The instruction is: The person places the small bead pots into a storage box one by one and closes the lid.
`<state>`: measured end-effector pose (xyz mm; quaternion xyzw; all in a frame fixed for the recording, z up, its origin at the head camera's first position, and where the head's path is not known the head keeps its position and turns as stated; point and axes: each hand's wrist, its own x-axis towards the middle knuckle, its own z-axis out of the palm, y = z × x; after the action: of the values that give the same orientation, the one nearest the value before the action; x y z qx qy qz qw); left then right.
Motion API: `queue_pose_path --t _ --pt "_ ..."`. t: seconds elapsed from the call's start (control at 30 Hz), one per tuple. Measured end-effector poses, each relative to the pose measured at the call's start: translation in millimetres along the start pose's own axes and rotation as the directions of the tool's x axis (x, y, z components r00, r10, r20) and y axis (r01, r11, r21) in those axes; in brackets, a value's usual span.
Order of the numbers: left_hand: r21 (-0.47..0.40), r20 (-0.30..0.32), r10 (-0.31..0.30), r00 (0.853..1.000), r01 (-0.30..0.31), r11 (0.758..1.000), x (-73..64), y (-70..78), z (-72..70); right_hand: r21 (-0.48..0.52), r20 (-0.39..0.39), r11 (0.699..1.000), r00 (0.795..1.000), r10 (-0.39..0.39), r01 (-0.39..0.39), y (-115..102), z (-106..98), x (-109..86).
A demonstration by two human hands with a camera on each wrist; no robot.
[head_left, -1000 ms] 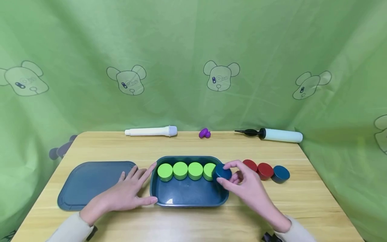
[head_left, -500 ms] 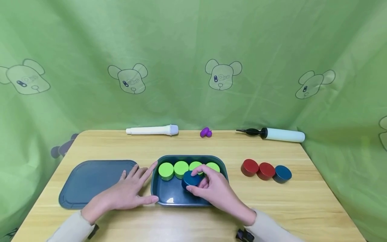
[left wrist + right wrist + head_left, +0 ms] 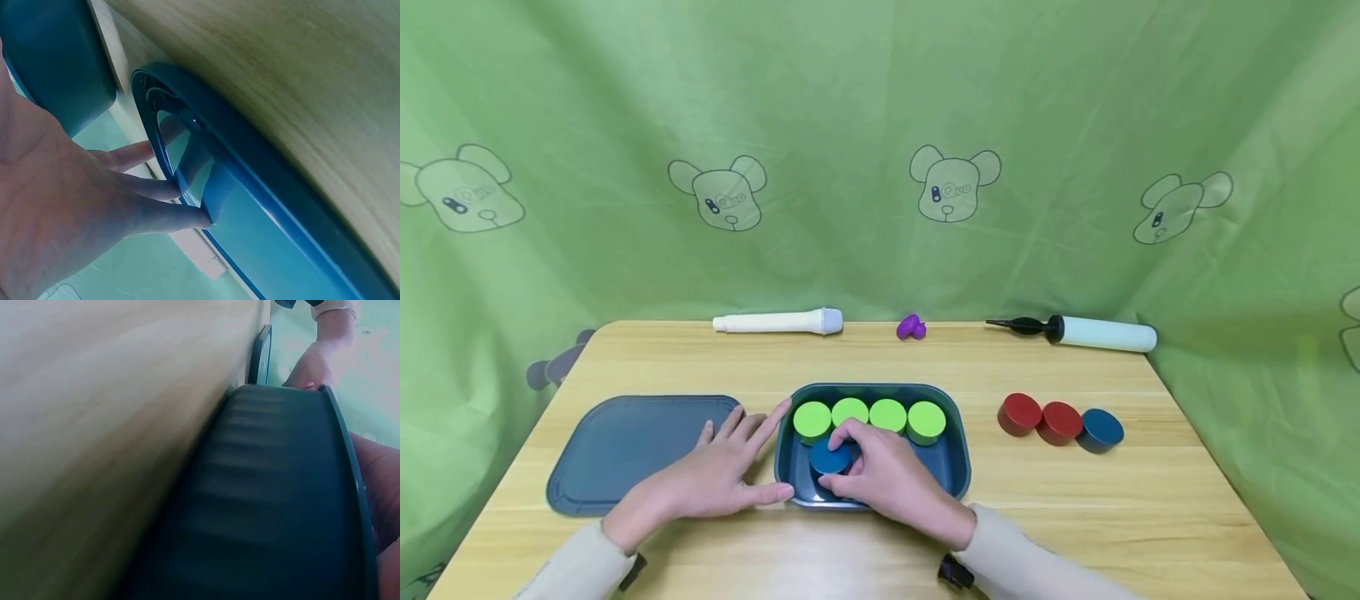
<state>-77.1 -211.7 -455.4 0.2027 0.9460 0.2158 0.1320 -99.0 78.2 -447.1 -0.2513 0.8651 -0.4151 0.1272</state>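
Now the right hand (image 3: pixel 883 471) is pinching a blue disc (image 3: pixel 829 457) inside the box (image 3: pixel 951 471), just on the near side of the green discs (image 3: pixel 888 416), toward their left end; the left hand (image 3: pixel 707 483) is lying with fingers spread wide, holding nothing. Keeping the disc level and loosening gently should be sparing the row a knock

Lid (image 3: pixel 628 454) left of tray (image 3: pixel 951 458), three blocks (image 3: pixel 1061 423) right. In tray: four blocks (image 3: pixel 888 416) along far wall, fifth block (image 3: pixel 829 455) before them. Microphone (image 3: pixel 778 322), pump (image 3: pixel 1101 334) along desk's (image 3: pixel 1075 533) far edge.
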Motion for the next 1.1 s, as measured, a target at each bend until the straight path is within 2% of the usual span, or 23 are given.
queue_pose_path --t 0.3,0.4,0.6,0.73,0.9,1.1 --pt "0.003 -0.001 0.006 1.0 -0.006 1.0 0.5 -0.6 -0.5 -0.099 0.007 0.994 0.999 -0.048 0.049 -4 13 9.5" --pt "0.006 -0.004 0.007 1.0 -0.007 1.0 0.4 -0.2 -0.3 -0.061 0.026 0.997 0.999 -0.039 0.04 -5 13 10.0" --pt "0.029 -0.023 0.022 1.0 -0.021 0.999 0.8 -0.1 1.2 0.088 0.082 0.996 0.997 -0.009 0.001 -6 12 9.3" --pt "0.04 -0.034 0.032 0.999 -0.031 0.999 1.0 0.0 0.7 0.13 0.095 0.991 0.995 -0.004 -0.008 -6 11 8.5" --pt "0.027 -0.014 0.023 1.0 -0.022 0.999 1.0 -0.6 0.3 0.133 0.075 0.991 0.997 0.021 -0.031 -6 8 5.3" --pt "0.015 -0.018 0.016 1.0 -0.016 1.0 -0.9 -0.7 1.0 0.143 -0.015 0.989 0.999 -0.03 0.032 -2 -1 -6.1"
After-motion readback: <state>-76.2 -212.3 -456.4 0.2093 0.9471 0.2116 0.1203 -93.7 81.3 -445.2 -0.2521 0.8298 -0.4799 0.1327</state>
